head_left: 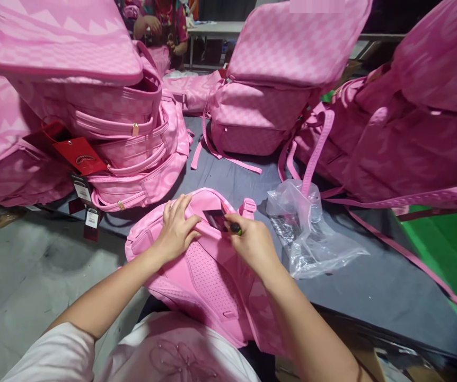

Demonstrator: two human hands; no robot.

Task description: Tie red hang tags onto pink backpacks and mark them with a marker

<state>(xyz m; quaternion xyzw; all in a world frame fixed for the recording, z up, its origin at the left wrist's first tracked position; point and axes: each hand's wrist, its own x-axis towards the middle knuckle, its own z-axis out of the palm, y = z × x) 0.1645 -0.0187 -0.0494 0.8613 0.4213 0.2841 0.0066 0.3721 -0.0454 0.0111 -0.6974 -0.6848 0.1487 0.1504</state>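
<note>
The pink backpack (208,276) lies back-panel up at the near edge of the grey surface (371,286), the left hand (176,228) spread flat on its top, seemingly to steady it, while the right hand (254,244) pinches a small green-tipped tool (235,228) beside its dark label (214,218), a plastic bag (308,233) just right.

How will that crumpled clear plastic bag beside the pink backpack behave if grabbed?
Likely floppy: the crumpled clear plastic bag sags in loose folds. Probably light, though dark contents inside add some weight. Its glossy film may slip.
</note>
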